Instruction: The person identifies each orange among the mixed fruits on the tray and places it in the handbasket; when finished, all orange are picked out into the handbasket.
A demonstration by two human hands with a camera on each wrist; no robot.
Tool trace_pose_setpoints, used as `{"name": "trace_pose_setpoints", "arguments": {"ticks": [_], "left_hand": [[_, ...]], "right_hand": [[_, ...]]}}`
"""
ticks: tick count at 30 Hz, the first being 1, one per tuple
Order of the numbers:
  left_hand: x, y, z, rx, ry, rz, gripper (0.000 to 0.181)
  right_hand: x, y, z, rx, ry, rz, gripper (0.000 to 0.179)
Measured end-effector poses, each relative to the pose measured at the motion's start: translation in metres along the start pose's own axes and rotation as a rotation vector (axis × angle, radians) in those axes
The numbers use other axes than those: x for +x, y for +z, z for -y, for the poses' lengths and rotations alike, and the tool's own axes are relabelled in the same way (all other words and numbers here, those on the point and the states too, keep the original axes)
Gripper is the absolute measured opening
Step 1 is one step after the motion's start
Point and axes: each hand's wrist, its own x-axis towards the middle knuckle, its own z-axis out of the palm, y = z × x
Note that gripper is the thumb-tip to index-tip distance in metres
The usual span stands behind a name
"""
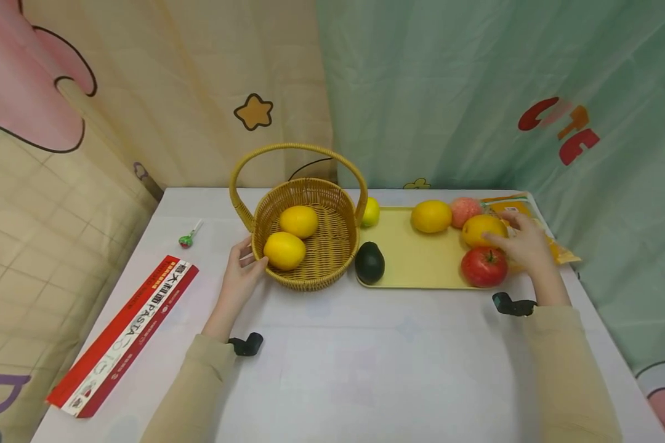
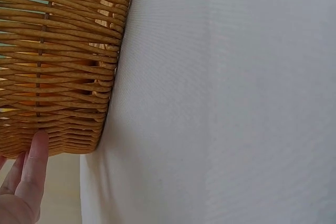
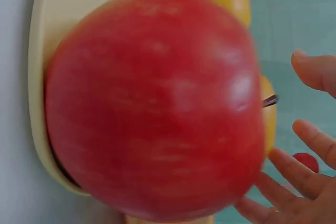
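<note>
My left hand (image 1: 241,271) rests against the left side of the wicker basket (image 1: 332,271), with straight fingertips touching its woven wall in the left wrist view. Two yellow lemons (image 1: 285,251) lie inside the basket. Over the tray's right end, my right hand (image 1: 526,240) spreads its thumb and fingers about a yellow-orange fruit (image 1: 479,231); a firm grip is not visible. A red apple (image 3: 157,103) sits just in front of that fruit and fills much of the right wrist view. Behind it is a pink peach (image 1: 465,211).
On the yellow tray (image 1: 410,264) also lie a lemon (image 1: 431,216), a dark avocado (image 1: 369,263) and a yellow-green fruit (image 1: 370,212). An orange packet (image 1: 562,252) is partly under the right hand. At left are a red pasta box (image 1: 124,335) and a lollipop (image 1: 186,240).
</note>
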Motion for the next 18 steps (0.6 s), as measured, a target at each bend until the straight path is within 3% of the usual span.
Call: {"name": "trace_pose_setpoints", "arguments": {"ticks": [5,18], "left_hand": [[0.001,0.0,0.001,-0.006,-0.001,-0.006,0.067],[0.005,0.001,0.005,-0.004,0.006,-0.012,0.067]], "right_hand": [[0.01,0.005,-0.005,-0.042,0.04,0.1,0.096],[0.026,0.014,-0.009,-0.038,0.039,0.136,0.102]]}}
